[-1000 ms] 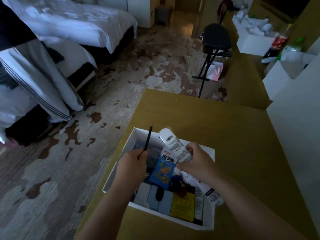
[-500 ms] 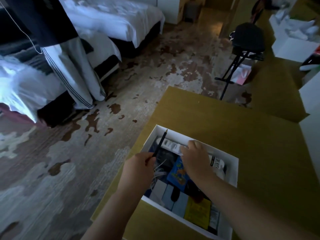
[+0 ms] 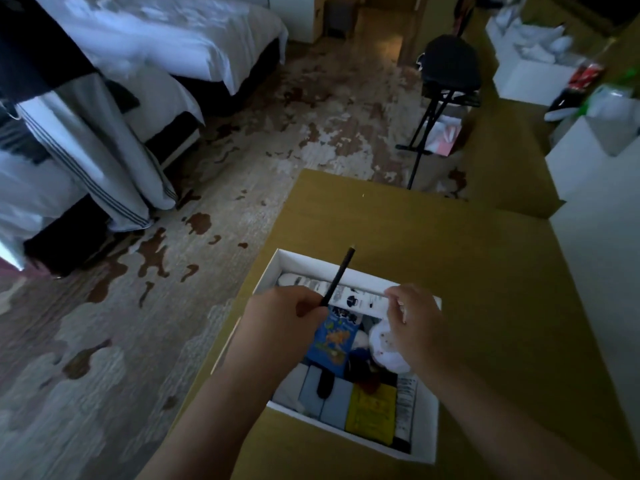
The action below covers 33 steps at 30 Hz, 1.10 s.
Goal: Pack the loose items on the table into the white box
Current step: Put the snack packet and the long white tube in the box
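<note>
The white box (image 3: 311, 261) sits on the yellow-brown table (image 3: 450, 271), filled with several items. A white tube (image 3: 349, 299) lies along its far wall. A blue packet (image 3: 334, 341) and a yellow packet (image 3: 372, 414) lie inside. My left hand (image 3: 280, 323) hovers over the box's left side and grips a thin dark pencil (image 3: 341, 271) that points up and away. My right hand (image 3: 415, 320) is over the box's right side, fingers pinched on a crumpled white wrapper (image 3: 388, 348).
Beds (image 3: 173, 46) with white bedding stand to the left across a patterned carpet. A black folding stool (image 3: 450, 71) stands beyond the table. White boxes (image 3: 526, 77) with bags and bottles stand at the right.
The white tube went from my right hand into the box along its far wall. My right hand then moved right and took hold of a white wrapper. My left hand kept the pencil.
</note>
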### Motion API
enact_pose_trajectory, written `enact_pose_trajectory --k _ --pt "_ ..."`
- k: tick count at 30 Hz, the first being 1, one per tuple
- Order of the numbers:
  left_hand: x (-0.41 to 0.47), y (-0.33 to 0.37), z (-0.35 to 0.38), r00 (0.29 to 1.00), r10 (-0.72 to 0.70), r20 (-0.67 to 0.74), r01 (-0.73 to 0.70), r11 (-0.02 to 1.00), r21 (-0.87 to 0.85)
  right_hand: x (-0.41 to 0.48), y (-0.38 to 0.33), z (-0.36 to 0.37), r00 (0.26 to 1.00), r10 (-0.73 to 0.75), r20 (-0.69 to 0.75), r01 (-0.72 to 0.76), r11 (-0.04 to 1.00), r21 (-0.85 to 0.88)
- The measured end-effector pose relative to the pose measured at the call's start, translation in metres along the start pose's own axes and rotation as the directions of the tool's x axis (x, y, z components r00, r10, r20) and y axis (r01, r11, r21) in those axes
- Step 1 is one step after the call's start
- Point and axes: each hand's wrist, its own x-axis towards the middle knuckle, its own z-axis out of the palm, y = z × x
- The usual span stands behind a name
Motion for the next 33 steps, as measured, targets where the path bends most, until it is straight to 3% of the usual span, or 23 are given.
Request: enact_pose_trajectory --k 4,7,10,16,21,24,26,28,30,33 --pt "0.017 0.005 0.023 0.932 -0.030 0.360 -0.084 0.951 0.297 -0.006 0.000 -0.012 0.960 0.277 0.028 -0.278 0.946 0.169" --pt "0.024 0.000 0.038 0.852 -0.017 0.523 -0.248 0.867 0.432 -0.006 -0.002 -0.016 0.896 0.441 0.054 -0.437 0.851 0.291" --pt "0.023 -0.006 0.051 0.799 -0.035 0.601 -0.352 0.782 0.514 -0.010 -0.001 -0.016 0.897 0.432 0.094 -0.437 0.836 0.330" --pt "0.015 -0.012 0.091 0.768 -0.093 0.634 -0.421 0.673 0.608 -0.011 0.003 -0.009 0.921 0.383 0.070 -0.389 0.900 0.194" --pt "0.010 -0.008 0.099 0.807 -0.083 0.585 -0.352 0.729 0.587 -0.012 0.001 -0.011 0.933 0.356 0.059 -0.361 0.914 0.183" --pt "0.008 0.000 0.079 0.869 0.031 0.494 -0.277 0.857 0.434 -0.011 -0.003 -0.014 0.949 0.311 0.045 -0.314 0.932 0.184" --pt "0.008 0.007 0.057 0.934 0.091 0.346 -0.191 0.945 0.267 -0.011 -0.006 -0.015 0.944 0.327 0.044 -0.329 0.923 0.202" --pt "0.009 0.011 0.034 0.984 0.160 0.083 -0.171 0.975 0.145 -0.012 -0.005 -0.017 0.943 0.332 0.027 -0.332 0.927 0.177" --pt "0.012 0.006 0.014 0.964 0.199 -0.174 -0.179 0.976 0.126 -0.013 -0.005 -0.017 0.953 0.303 -0.011 -0.299 0.948 0.112" --pt "0.030 -0.016 0.001 0.959 0.079 -0.274 -0.029 0.983 0.179 -0.019 -0.008 -0.013 0.965 0.259 0.045 -0.250 0.958 -0.142"
